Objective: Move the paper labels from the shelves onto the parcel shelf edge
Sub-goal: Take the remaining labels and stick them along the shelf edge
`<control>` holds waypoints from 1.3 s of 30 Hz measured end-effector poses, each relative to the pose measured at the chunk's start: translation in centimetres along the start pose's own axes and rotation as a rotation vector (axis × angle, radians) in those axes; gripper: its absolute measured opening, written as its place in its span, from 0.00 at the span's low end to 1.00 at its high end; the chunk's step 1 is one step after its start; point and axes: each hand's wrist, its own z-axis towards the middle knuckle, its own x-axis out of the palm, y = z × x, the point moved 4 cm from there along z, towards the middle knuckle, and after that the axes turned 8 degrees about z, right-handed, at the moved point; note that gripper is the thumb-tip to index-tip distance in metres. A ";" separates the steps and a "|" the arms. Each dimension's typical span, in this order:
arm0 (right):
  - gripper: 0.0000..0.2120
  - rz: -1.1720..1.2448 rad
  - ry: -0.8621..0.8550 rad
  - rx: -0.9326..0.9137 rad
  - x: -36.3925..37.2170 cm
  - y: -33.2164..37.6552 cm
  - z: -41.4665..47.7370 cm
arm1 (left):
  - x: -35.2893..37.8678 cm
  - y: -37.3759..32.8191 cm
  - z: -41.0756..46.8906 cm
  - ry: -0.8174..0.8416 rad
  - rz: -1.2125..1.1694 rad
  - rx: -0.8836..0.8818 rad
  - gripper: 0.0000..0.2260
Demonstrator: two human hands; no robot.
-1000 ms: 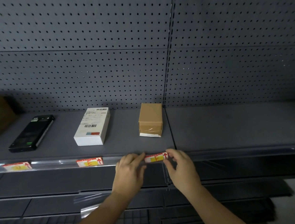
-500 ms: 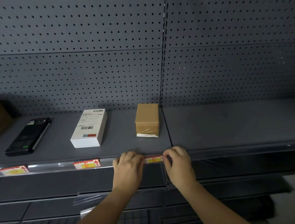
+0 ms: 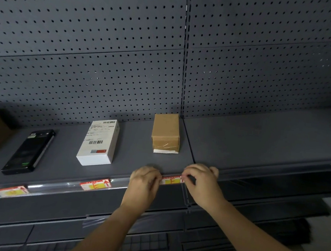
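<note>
- Paper label [image 3: 171,180]: red, white and yellow strip lying along the front edge of the shelf [image 3: 116,183], directly below the brown parcel [image 3: 166,133]. Its long axis runs left to right along the edge; only the middle shows, both ends covered by fingers.
- Key relation: the label sits between the two hands, neither clearly nearer. Judged, seating it in the clear strip calls for pressure along that axis, not across it.
- Left hand [image 3: 144,185]: fingers curled together, fingertips pinched on the label's left end, knuckles toward the camera.
- Right hand [image 3: 201,184]: fingers bent and closed on the label's right end, fingertips resting over the top of the shelf edge. Whether thumb is behind the paper cannot be told.
- Two further labels, one [image 3: 95,185] below the white box [image 3: 99,142] and one [image 3: 12,191] below the black handset [image 3: 29,151], already sit in the edge, to the left.
- Shelf section to the right carries no label in view.
- Judgement: third label placement under way, not confirmed seated.
</note>
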 end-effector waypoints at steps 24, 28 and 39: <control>0.04 -0.014 -0.008 0.069 0.0 0.2 -0.3 | -0.2 -0.2 -0.3 0.001 -0.037 -0.072 0.07; 0.04 -0.001 -0.009 0.058 0.1 -0.1 -0.3 | -0.2 -0.2 -0.3 0.004 -0.036 -0.072 0.07; 0.07 0.287 -0.101 -0.205 2.5 7.1 0.1 | -6.1 4.0 -3.5 -0.054 -0.046 -0.117 0.09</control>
